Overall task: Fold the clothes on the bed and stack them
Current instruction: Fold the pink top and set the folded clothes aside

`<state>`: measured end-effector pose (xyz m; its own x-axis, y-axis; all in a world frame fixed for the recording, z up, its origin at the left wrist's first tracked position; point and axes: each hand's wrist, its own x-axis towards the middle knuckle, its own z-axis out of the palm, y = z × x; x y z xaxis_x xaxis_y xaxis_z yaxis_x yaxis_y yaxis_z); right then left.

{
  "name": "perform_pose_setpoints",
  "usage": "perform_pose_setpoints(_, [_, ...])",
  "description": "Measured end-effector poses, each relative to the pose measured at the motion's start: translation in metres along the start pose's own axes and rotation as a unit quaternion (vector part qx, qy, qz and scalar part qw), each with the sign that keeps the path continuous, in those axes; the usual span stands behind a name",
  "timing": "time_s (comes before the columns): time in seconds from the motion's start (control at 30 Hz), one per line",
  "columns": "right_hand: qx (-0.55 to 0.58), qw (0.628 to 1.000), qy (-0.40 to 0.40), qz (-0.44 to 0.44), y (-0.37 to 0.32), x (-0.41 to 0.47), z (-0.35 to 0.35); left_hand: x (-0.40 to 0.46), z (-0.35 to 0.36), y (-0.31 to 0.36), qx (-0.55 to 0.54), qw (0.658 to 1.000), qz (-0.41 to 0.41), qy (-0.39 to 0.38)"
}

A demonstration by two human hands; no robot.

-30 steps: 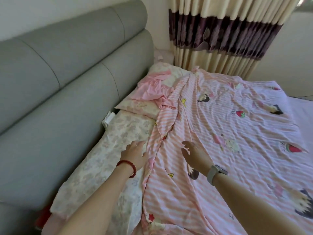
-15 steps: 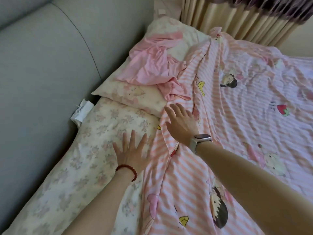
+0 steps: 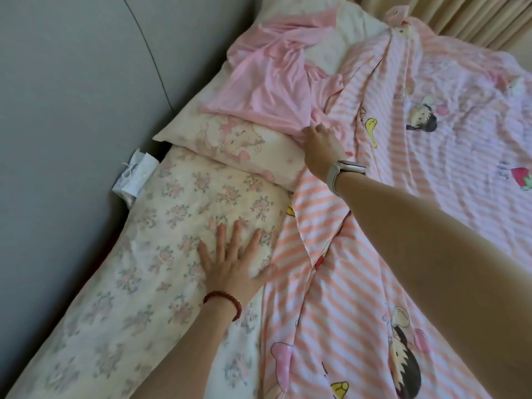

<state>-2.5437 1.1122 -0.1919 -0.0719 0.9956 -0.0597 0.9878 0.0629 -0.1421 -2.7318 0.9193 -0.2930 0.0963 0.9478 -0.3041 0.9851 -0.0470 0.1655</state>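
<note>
progress: nothing folded or stacked yet, looks like the very start
pink garment [image 3: 267, 90]: crumpled on pillow [image 3: 230, 139] by headboard
right hand [image 3: 322, 145]: fingers curled into garment's edge, gripping it
left hand [image 3: 233, 263]: flat, fingers spread, pressing floral pillow [image 3: 161, 226]
left to do: all folding, stacking

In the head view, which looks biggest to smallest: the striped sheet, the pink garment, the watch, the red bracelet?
1. Striped sheet, cut off by the frame.
2. Pink garment.
3. Watch and red bracelet: alike, and the bracelet is nearer the camera, so unranked.
</note>
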Motion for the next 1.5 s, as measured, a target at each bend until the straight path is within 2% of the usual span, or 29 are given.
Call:
perform_pose_setpoints(0.17, [0.14,0.989,0.02,0.033,-0.018,-0.044,-0.013,0.002,-0.02,0.005,-0.033,0.996,0.0,-0.083])
perform_pose_setpoints(0.23, [0.208,0.977,0.028,0.048,-0.024,-0.082,-0.02,-0.007,-0.039,0.008,-0.082,0.994,0.004,-0.075])
perform_pose_setpoints(0.33, [0.251,0.965,0.032,0.064,-0.022,-0.158,-0.027,-0.042,-0.071,0.009,-0.267,0.961,0.01,0.076])
perform_pose_setpoints(0.37, [0.255,0.964,0.03,0.066,-0.02,-0.187,-0.03,-0.056,-0.08,0.008,-0.288,0.949,0.021,0.124])
perform_pose_setpoints(0.43, [0.257,0.963,0.033,0.07,-0.015,-0.246,-0.036,-0.084,-0.092,0.013,-0.27,0.944,0.061,0.178])
perform_pose_setpoints(0.53, [0.224,0.969,0.039,0.094,-0.004,-0.336,-0.044,-0.116,-0.104,0.036,-0.216,0.948,0.148,0.182])
perform_pose_setpoints(0.57, [0.219,0.97,0.037,0.104,-0.001,-0.363,-0.048,-0.123,-0.107,0.046,-0.188,0.95,0.185,0.169])
perform_pose_setpoints(0.63, [0.212,0.969,0.031,0.127,0.007,-0.411,-0.055,-0.138,-0.109,0.069,-0.129,0.954,0.259,0.075])
perform_pose_setpoints(0.7, [0.187,0.972,0.038,0.139,0.012,-0.451,-0.063,-0.147,-0.101,0.09,-0.052,0.944,0.327,-0.005])
perform_pose_setpoints(0.77, [0.161,0.977,0.04,0.134,0.016,-0.488,-0.069,-0.158,-0.088,0.11,0.024,0.923,0.383,-0.043])
perform_pose_setpoints(0.83, [0.135,0.982,0.039,0.13,0.021,-0.523,-0.074,-0.171,-0.078,0.131,0.055,0.901,0.424,-0.072])
perform_pose_setpoints(0.97, [0.047,0.993,-0.009,0.106,0.047,-0.595,-0.086,-0.215,-0.064,0.17,0.14,0.856,0.486,-0.105])
perform_pose_setpoints(1.03, [-0.011,0.996,-0.017,0.089,0.069,-0.627,-0.096,-0.244,-0.056,0.187,0.094,0.85,0.504,-0.126])
perform_pose_setpoints(1.17, [-0.077,0.991,0.019,0.103,0.127,-0.69,-0.106,-0.322,-0.038,0.213,-0.119,0.813,0.566,-0.061])
perform_pose_setpoints(1.23, [-0.077,0.992,-0.014,0.103,0.154,-0.72,-0.092,-0.357,-0.016,0.222,-0.117,0.798,0.584,-0.089])
perform_pose_setpoints(1.27, [-0.077,0.991,-0.062,0.092,0.165,-0.73,-0.082,-0.365,-0.002,0.228,-0.107,0.794,0.591,-0.094])
perform_pose_setpoints(1.33, [-0.071,0.975,-0.201,0.067,0.188,-0.745,-0.052,-0.364,0.02,0.242,-0.107,0.8,0.585,-0.083])
perform_pose_setpoints(1.4, [-0.017,0.954,-0.28,0.103,0.21,-0.743,-0.018,-0.345,0.037,0.262,-0.095,0.826,0.554,-0.048])
perform_pose_setpoints(1.47, [0.033,0.959,-0.247,0.138,0.223,-0.716,0.01,-0.314,0.045,0.287,-0.002,0.877,0.481,0.0])
perform_pose_setpoints(1.5, [0.054,0.966,-0.206,0.147,0.225,-0.698,0.023,-0.295,0.049,0.297,0.068,0.898,0.434,-0.004])
